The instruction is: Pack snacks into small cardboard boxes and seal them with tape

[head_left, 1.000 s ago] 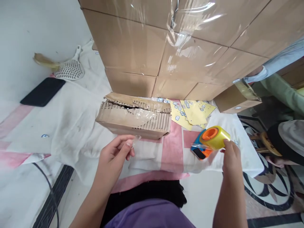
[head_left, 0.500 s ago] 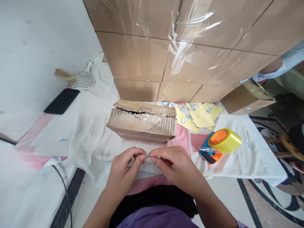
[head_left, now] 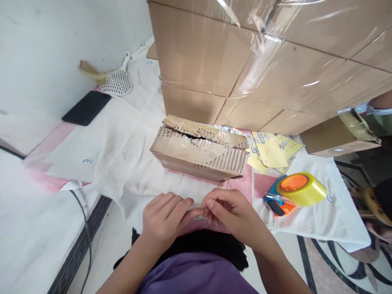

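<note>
My left hand [head_left: 165,218] is closed in front of the cardboard box, its fingers curled under and its thumb stretched towards the other hand. My right hand [head_left: 228,208] is closed too, with bent fingers and thumb meeting the tip of the left thumb. Whatever lies between the fingertips, if anything, is too small or hidden to make out. Just beyond both hands sits the worn cardboard box [head_left: 196,157], its torn top seam gaping and partly covered by shiny clear tape. To the right, a blue and orange tape dispenser [head_left: 275,204] carries a roll of yellow tape [head_left: 312,191].
Large taped cartons [head_left: 202,49] rise behind the box. Yellow sheets with small stickers [head_left: 274,149] lie at their foot. An open carton [head_left: 333,136] stands at right, near another person's arm [head_left: 382,102]. A black phone [head_left: 86,108] and a white perforated scoop [head_left: 118,83] lie at left.
The view has swung, so the box and cartons appear further right. My left fingers have curled inward and the thumb now points to my right hand, where both hands were pinching fingertip to fingertip.
</note>
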